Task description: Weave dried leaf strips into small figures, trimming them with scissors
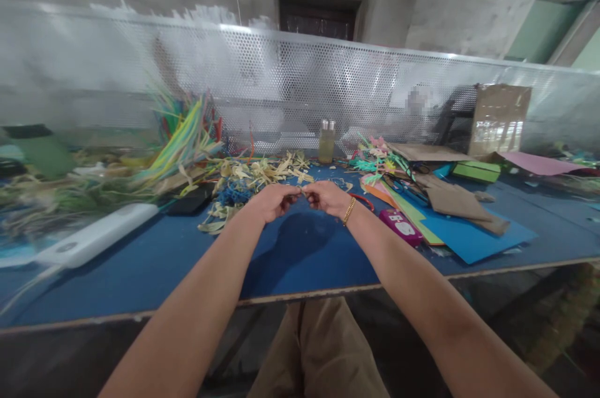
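Above the blue tabletop, my left hand and my right hand meet fingertip to fingertip. The fingers of both are closed in a pinch around a small, thin brownish piece, too small to name. A gold bracelet circles my right wrist. Dry pale husk-like strips lie in a heap behind and left of my left hand, with a tangle of blue strands beside them. To the right of my right hand sits a purple box-like object with a white pattern.
A white power strip with a cord lies at left, near a bunch of coloured straws or strips. A bottle stands at the back before a perforated metal screen. Coloured paper sheets and cardboard pieces cover the right side.
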The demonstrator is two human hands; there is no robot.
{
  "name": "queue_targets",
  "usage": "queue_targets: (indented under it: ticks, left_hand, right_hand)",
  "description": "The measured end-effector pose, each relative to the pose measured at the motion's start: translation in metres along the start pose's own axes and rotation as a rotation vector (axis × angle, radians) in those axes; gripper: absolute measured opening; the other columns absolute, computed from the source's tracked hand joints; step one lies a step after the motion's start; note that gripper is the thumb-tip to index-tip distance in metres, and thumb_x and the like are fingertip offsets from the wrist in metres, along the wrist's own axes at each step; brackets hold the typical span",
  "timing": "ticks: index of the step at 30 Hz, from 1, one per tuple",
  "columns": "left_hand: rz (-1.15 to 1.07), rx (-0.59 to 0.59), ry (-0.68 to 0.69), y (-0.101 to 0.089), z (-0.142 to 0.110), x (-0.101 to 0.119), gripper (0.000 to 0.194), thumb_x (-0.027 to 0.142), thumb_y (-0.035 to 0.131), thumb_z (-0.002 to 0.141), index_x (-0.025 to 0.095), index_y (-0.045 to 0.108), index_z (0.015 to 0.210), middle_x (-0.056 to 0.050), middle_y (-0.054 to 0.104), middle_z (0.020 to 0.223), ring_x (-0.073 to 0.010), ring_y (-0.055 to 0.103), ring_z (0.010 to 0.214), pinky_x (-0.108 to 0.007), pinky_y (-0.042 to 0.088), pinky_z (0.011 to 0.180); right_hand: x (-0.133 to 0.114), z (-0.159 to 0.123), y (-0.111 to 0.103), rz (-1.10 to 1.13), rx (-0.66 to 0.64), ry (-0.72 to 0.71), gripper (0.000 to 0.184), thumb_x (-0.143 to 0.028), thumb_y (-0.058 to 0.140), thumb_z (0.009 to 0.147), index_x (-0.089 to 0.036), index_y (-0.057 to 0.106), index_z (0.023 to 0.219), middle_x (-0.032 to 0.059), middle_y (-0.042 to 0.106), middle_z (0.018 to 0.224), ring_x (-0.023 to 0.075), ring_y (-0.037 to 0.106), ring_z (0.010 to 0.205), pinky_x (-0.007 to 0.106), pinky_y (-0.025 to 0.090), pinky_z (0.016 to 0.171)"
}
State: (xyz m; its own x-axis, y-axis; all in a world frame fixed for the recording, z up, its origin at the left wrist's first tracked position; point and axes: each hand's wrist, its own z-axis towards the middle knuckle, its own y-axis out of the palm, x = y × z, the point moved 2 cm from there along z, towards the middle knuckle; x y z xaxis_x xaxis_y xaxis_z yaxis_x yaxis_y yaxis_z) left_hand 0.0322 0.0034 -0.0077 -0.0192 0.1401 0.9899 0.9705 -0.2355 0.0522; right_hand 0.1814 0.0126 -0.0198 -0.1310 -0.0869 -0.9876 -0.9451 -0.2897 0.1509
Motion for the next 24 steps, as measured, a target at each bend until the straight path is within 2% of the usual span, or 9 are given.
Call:
queue_targets:
  ticks: [7, 14, 18, 21, 24]
  left_hand:
    - [-0.166, -0.108, -0.102, 0.0012, -0.005, 0.0022, 0.007, 0.016, 0.063, 0.06, 0.014, 0.06, 0.065, -0.002, 0.059, 0.061, -0.008, 0.052, 0.054, -0.017, 0.033, 0.045]
    - [-0.178, -0.155, -0.125, 0.003, -0.0057, 0.0035, 0.009, 0.023, 0.064, 0.063, 0.015, 0.062, 0.069, -0.002, 0.059, 0.063, -0.0097, 0.053, 0.057, -0.02, 0.034, 0.047]
    - [-0.119, -0.121, -0.085, 0.0069, -0.0087, 0.0054, 0.02, 0.031, 0.071, 0.061, 0.016, 0.062, 0.07, -0.001, 0.058, 0.062, -0.0103, 0.051, 0.055, -0.022, 0.032, 0.047]
    - [-0.069, -0.103, -0.046, 0.0066, -0.0078, 0.0046, 0.02, 0.027, 0.073, 0.058, 0.015, 0.06, 0.069, -0.001, 0.056, 0.06, -0.0097, 0.049, 0.054, -0.022, 0.031, 0.047]
    - [-0.01, -0.103, -0.003, 0.0041, -0.0044, 0.0024, 0.015, 0.023, 0.068, 0.059, 0.016, 0.057, 0.067, 0.0, 0.054, 0.058, -0.0089, 0.047, 0.051, -0.021, 0.03, 0.047]
  right_hand:
    - [-0.0018, -0.003, 0.0, 0.139, -0.1, 0.085, 0.011, -0.02, 0.061, 0.072, -0.015, 0.055, 0.064, -0.0036, 0.052, 0.053, 0.0058, 0.044, 0.048, 0.02, 0.041, 0.05]
    - [-0.0007, -0.0027, 0.0004, 0.111, -0.098, 0.057, 0.015, -0.023, 0.066, 0.068, -0.015, 0.055, 0.062, -0.0046, 0.049, 0.051, 0.0061, 0.043, 0.047, 0.021, 0.04, 0.048]
    - [0.0006, -0.0021, 0.0007, 0.047, -0.085, 0.016, 0.018, -0.024, 0.068, 0.066, -0.015, 0.054, 0.058, -0.0046, 0.048, 0.051, 0.0059, 0.042, 0.045, 0.021, 0.039, 0.046]
    - [-0.001, -0.0027, 0.0001, 0.053, -0.087, 0.024, 0.019, -0.025, 0.069, 0.065, -0.015, 0.054, 0.059, -0.0041, 0.05, 0.053, 0.0057, 0.043, 0.046, 0.021, 0.039, 0.047]
    - [-0.0025, -0.0033, 0.0001, 0.08, -0.083, 0.042, 0.018, -0.025, 0.07, 0.064, -0.014, 0.056, 0.062, -0.0041, 0.051, 0.054, 0.0054, 0.043, 0.046, 0.021, 0.039, 0.047]
